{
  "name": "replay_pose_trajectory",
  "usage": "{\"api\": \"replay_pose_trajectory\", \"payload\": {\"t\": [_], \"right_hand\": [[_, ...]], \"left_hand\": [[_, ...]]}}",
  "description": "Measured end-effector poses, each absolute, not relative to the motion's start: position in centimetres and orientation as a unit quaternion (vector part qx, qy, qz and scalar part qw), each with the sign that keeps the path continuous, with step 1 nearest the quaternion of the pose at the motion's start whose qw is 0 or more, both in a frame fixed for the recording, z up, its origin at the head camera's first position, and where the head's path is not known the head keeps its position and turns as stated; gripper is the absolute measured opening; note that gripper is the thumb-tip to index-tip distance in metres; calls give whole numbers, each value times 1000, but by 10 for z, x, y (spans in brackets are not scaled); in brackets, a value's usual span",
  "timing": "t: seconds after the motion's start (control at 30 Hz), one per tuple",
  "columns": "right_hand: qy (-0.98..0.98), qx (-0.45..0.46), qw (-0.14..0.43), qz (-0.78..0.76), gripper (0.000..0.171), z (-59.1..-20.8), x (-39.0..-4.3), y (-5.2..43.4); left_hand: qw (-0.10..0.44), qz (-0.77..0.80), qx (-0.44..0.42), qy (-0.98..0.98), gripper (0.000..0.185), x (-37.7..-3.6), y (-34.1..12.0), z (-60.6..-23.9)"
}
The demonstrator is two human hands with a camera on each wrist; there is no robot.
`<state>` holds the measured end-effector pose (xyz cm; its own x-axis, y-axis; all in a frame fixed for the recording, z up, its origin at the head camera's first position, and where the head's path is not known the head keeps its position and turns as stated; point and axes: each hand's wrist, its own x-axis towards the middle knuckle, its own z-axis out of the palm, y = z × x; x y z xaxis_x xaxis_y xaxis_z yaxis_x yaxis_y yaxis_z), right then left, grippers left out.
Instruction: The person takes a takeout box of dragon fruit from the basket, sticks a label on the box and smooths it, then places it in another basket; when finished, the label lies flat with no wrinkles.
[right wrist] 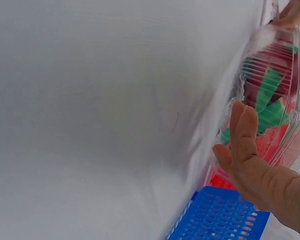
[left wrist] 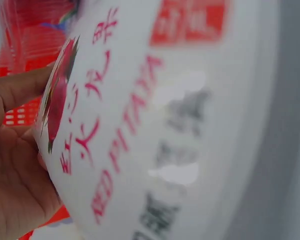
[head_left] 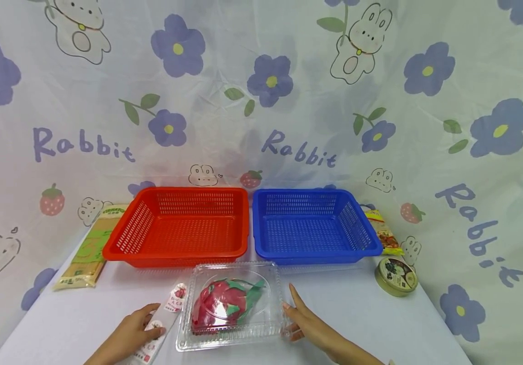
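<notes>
A strip of white stickers (head_left: 170, 304), with dragon fruit pictures and red writing, is pinched between the thumb and fingers of my left hand (head_left: 129, 332). In the left wrist view the sticker strip (left wrist: 135, 110) bends close to the camera and reads "RED PITAYA". Just right of it lies a clear plastic clamshell box (head_left: 268, 324), its lid down over a red dragon fruit (head_left: 218, 306) with green scales. At the box's right side is my right hand (head_left: 309, 324), fingers extended, fingertips at the wall. The right wrist view shows this hand (right wrist: 270, 175) beside the box.
Behind the box stand a red basket (head_left: 193, 261) and a blue basket (head_left: 316, 257), side by side. A pack of noodles (head_left: 83, 253) lies at the far left. At right are a yellow-and-red packet (head_left: 384, 233) and a round tin (head_left: 396, 278). A printed cloth (head_left: 225, 142) hangs behind.
</notes>
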<state>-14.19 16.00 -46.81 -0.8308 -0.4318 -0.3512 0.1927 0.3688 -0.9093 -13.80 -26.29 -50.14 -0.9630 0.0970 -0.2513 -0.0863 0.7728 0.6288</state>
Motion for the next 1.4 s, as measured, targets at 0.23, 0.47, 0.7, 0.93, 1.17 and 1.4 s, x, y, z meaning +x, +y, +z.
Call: {"api": "replay_pose_trajectory", "payload": {"t": [0.23,0.47,0.7,0.93,1.17,1.4], "right_hand": [[781,-73,276,-556,83,-465,-140,161],[803,-89,252,-533,78,-456,-141,166],[871,-142,117,-455,72,-428,-144,168],[898,-182,57,-398,66,-395,-149,155],[870,-272,108,-396,62,-384,-148,129],[819,-334,156,-439,64,-378,-143,107]], "left_hand": [[170,467,57,866,43,-133,-272,-494],[188,557,46,807,52,-122,-270,-471],[197,626,57,753,41,-112,-259,-436],[172,660,97,725,38,-106,-233,-411],[134,669,146,716,42,-104,-191,-391],[103,665,159,723,49,-110,-161,-385]]}}
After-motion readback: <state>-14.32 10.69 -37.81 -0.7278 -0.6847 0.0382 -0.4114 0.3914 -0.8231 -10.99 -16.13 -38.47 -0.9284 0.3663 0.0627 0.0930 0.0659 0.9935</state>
